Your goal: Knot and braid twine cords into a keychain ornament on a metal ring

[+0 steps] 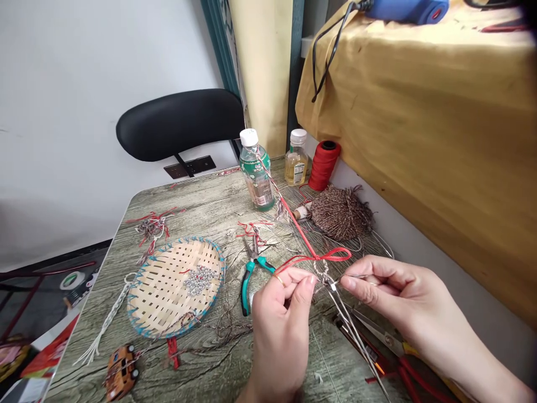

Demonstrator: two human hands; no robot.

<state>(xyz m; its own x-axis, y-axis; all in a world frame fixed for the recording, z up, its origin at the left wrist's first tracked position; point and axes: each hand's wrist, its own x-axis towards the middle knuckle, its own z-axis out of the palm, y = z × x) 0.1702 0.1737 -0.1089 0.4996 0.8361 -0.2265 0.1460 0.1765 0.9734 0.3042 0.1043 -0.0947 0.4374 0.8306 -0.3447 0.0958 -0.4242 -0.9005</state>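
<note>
A red and white cord (298, 225) runs taut from the bottle with the green label (254, 182) down to a small knotted section (325, 272) between my hands. A red loop (338, 254) stands out at the top of the knot, and several pale strands (353, 330) hang below it. My left hand (281, 324) is closed, thumb and forefinger pinching a thin cord at the knot's left side. On the right, my right hand (392, 294) pinches another thin cord drawn out from the knot. The fingers partly hide both cord ends.
Pliers with teal handles (247, 282) lie left of my hands. A woven basket tray (161, 288) holds small silvery beads (201, 280). A small toy car (121, 372) is near the front edge. Behind stand a small bottle (297, 159), red thread spool (324, 166) and brown yarn (342, 212). Red-handled scissors (413, 375) lie below.
</note>
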